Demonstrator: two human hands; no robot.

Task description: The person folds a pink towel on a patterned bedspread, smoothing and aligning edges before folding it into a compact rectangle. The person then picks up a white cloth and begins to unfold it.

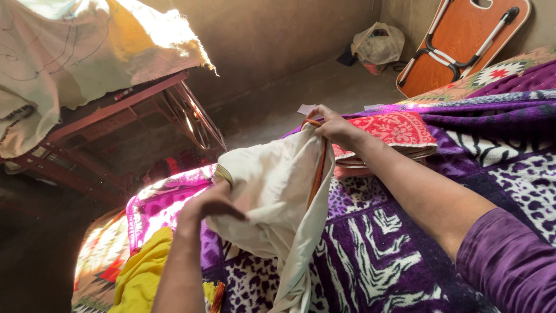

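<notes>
Cloth (272, 191), cream with an orange edge, hangs between my two hands above the purple blanket (382, 255), and I judge the step in hand to be squaring it up for a fold. My right hand (336, 128) pinches the top corner by the orange border, fingers pressed together on the fabric; my left hand (209, 204) grips the near edge from behind, fingers curled into the cloth. To do this well I would keep both pinches firm and draw the hands apart until the slack between them goes, since the middle sags in loose folds now. I would match the orange edge to itself, keeping it clear of the red cloth (399, 136) folded just beside my right hand, and of the yellow cloth (142, 272) below my left.
</notes>
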